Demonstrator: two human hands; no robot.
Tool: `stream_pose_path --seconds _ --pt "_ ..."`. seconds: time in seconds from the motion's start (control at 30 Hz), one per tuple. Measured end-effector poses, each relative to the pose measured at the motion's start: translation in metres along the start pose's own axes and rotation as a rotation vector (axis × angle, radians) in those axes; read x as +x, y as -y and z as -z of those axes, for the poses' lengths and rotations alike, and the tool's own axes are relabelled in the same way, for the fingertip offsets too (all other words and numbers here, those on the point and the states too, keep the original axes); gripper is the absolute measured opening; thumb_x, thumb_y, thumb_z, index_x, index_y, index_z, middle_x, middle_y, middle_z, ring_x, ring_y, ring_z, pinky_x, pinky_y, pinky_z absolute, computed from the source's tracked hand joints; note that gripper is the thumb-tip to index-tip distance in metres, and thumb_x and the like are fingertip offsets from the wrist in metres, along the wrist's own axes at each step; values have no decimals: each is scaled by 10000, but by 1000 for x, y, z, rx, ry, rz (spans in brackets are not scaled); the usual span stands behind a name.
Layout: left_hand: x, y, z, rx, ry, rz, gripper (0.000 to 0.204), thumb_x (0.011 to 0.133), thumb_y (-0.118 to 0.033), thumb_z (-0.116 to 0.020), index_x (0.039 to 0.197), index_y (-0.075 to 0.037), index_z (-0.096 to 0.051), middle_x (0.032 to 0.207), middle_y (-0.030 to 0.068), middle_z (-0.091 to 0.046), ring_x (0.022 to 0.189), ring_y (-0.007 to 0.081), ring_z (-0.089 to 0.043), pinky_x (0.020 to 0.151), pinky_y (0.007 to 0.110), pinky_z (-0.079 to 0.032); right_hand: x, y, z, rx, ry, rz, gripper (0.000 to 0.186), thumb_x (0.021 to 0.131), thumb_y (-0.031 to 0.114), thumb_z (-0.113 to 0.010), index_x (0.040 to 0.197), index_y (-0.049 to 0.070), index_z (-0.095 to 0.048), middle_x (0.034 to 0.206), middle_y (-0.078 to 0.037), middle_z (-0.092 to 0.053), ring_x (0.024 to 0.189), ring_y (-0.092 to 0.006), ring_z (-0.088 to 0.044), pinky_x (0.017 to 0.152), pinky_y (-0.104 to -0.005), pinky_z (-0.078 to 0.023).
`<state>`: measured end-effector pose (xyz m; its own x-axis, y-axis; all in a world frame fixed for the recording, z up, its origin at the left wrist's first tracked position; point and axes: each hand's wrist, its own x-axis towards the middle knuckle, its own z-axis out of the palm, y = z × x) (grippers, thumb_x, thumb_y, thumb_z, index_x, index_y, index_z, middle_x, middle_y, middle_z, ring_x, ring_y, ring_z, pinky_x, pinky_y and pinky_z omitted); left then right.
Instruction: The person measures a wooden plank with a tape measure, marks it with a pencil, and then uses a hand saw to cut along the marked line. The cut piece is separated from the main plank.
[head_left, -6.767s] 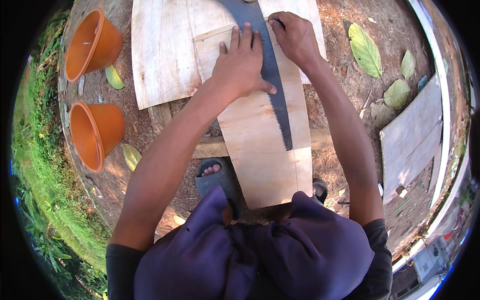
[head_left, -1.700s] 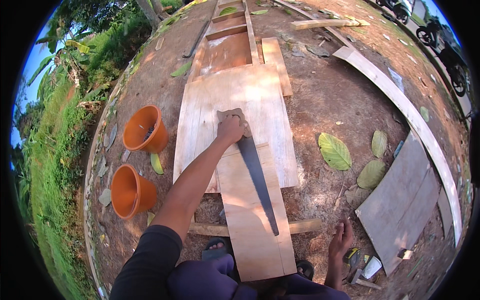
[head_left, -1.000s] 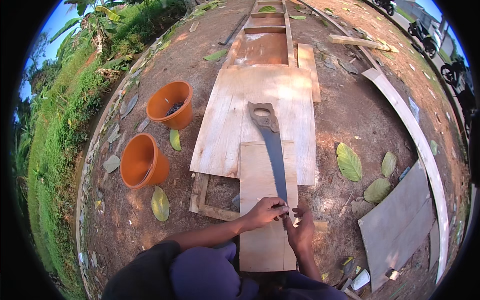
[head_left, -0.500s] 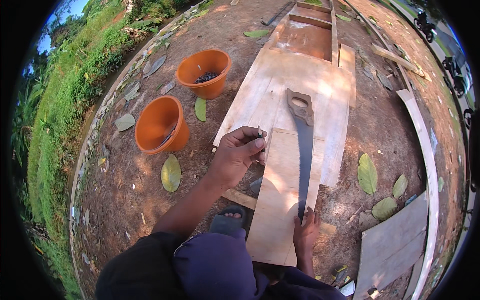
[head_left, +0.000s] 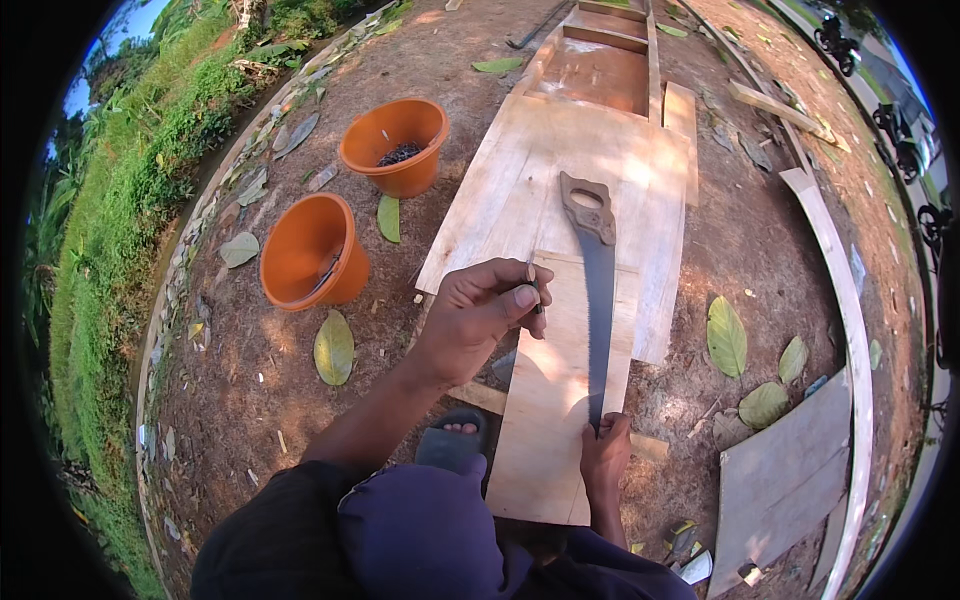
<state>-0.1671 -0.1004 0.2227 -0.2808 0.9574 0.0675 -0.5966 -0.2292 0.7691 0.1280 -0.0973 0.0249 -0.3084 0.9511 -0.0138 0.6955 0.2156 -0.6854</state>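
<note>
My left hand (head_left: 509, 300) pinches a short dark pencil (head_left: 532, 284) with a pale end, raised over the left edge of a narrow plywood board (head_left: 540, 420). My right hand (head_left: 605, 445) has its fingers closed on the tip of the handsaw's blade (head_left: 600, 340), which lies lengthwise on that board, its wooden handle (head_left: 588, 198) at the far end. Beneath the board's far part is a wide plywood sheet (head_left: 500, 200). A sandalled foot (head_left: 457, 435) shows beside the board's left edge.
Two orange buckets stand left, one (head_left: 393, 150) holding dark small items, the other (head_left: 312, 255). A wooden frame (head_left: 600, 80) lies beyond the sheet. A grey panel (head_left: 785, 490) and long pale strip (head_left: 840, 300) lie right. Green vegetation borders the left; motorbikes (head_left: 840, 45) stand far right.
My left hand left the saw handle, met my right at the blade tip, then rose leftward with the pencil. My right hand moved onto the blade tip.
</note>
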Motion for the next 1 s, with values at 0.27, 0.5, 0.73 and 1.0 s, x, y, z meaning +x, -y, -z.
stream_pose_path --seconds 0.27,0.5,0.73,1.0 --pt "1 7 49 509 -296 8 281 1003 -106 -695 1227 60 -657 959 62 -699 806 109 -659 739 269 -559 14 2 10 0 -40 -59 585 803 108 -781 1312 -24 -525 999 -213 -626 912 -384 -645 847 -476 -540" --pt "-10 -57 177 723 -1016 -275 246 1028 -144 -670 1218 10 -643 945 36 -681 739 87 -630 594 250 -516 9 6 21 -126 -28 36 525 845 106 -725 1330 8 -549 1121 -244 -641 1045 -459 -623 907 -548 -519" --pt "-42 -117 313 1056 -1290 -337 224 1015 -140 -683 1176 14 -668 920 57 -693 733 101 -638 561 249 -492 11 11 13 -212 -57 103 360 849 57 -671 1182 18 -538 1022 -251 -642 909 -463 -651 764 -569 -537" --pt "-64 -108 369 1596 -1230 -280 225 975 -117 -703 1138 37 -714 1002 143 -730 915 246 -710 827 376 -552 23 7 29 92 -73 -104 376 799 86 -689 1120 -16 -521 899 -216 -613 846 -432 -633 742 -513 -513"
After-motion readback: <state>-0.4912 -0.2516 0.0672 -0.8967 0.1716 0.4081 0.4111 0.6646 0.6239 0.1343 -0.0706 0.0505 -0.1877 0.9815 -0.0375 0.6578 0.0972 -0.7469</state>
